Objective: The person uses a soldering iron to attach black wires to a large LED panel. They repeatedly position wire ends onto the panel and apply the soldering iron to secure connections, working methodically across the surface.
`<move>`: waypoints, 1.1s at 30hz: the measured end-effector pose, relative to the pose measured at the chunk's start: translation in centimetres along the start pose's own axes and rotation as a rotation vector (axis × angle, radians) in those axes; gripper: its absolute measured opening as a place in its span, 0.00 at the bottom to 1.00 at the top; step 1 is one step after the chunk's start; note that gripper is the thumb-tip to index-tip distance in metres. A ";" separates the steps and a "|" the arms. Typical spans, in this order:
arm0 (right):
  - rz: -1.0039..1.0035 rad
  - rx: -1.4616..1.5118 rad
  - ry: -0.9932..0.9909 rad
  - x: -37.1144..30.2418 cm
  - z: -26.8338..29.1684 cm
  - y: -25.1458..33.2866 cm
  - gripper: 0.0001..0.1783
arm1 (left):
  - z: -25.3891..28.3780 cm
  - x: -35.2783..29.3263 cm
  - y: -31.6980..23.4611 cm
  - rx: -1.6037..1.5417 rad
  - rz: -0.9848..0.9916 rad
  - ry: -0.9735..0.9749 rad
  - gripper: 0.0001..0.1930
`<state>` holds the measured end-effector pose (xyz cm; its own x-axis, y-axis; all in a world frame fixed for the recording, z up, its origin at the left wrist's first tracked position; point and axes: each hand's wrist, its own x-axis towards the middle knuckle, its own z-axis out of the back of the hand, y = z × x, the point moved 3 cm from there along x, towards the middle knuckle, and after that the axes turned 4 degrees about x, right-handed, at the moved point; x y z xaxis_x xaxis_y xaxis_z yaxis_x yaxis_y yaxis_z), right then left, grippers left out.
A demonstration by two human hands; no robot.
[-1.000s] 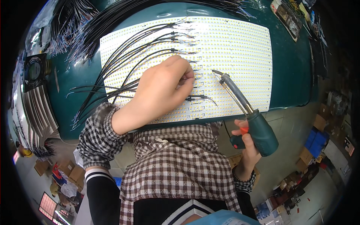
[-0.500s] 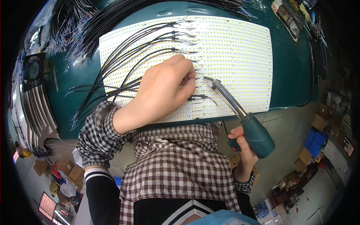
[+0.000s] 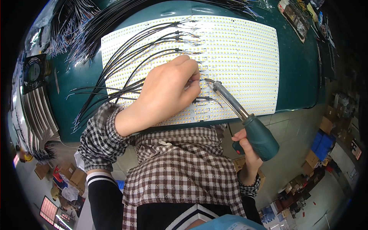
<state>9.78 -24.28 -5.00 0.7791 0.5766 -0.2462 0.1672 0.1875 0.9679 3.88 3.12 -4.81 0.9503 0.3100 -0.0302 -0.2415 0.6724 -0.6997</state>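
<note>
White LED panel [image 3: 237, 61], studded with rows of small yellow diodes, lies flat on the dark green counter [image 3: 299, 65], with black wires [image 3: 126, 57] fanning from its middle out over its left edge and a small fan [image 3: 33, 73] left of it; beyond the panel's near edge lies a floor with cardboard boxes. The left hand [image 3: 168, 92] rests on the panel's middle, its grip pinching a wire end, while the right hand [image 3: 247, 153], below the panel's near edge, is closed around the teal handle of a soldering iron [image 3: 245, 115] whose tip meets the panel just beside the left fingertips [image 3: 195, 74].
</note>
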 end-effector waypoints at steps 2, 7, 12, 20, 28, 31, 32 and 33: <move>-0.002 0.001 -0.014 0.0 0.1 -0.2 0.14 | 0.0 0.0 0.0 0.000 -0.001 0.000 0.04; 0.002 -0.015 -0.023 -0.2 0.5 -1.0 0.26 | -0.1 0.0 0.0 0.008 0.000 0.001 0.04; 0.001 0.036 -0.017 -0.1 -0.1 -0.2 0.12 | 0.0 0.0 0.1 0.001 0.004 0.001 0.04; 0.044 0.079 -0.039 0.1 -0.3 0.2 0.12 | 0.0 0.1 0.0 0.003 0.009 0.005 0.04; 0.050 0.064 -0.014 0.2 -0.1 0.5 0.14 | -0.2 -0.6 -0.3 0.107 -0.009 -0.037 0.06; 0.035 0.015 -0.009 0.2 0.4 0.9 0.17 | 0.4 -1.9 -2.0 0.305 -0.272 -0.181 0.09; 0.044 0.026 -0.035 0.2 0.4 0.9 0.18 | 0.4 -2.2 -2.1 0.323 -0.322 -0.179 0.10; 0.056 0.039 -0.056 0.4 0.5 0.8 0.20 | -0.1 -2.5 -1.8 0.278 -0.311 -0.104 0.10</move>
<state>10.51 -24.28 -4.32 0.8201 0.5399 -0.1894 0.1447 0.1247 0.9816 1.95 1.10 -3.54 0.9647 0.1203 0.2341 -0.0037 0.8955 -0.4450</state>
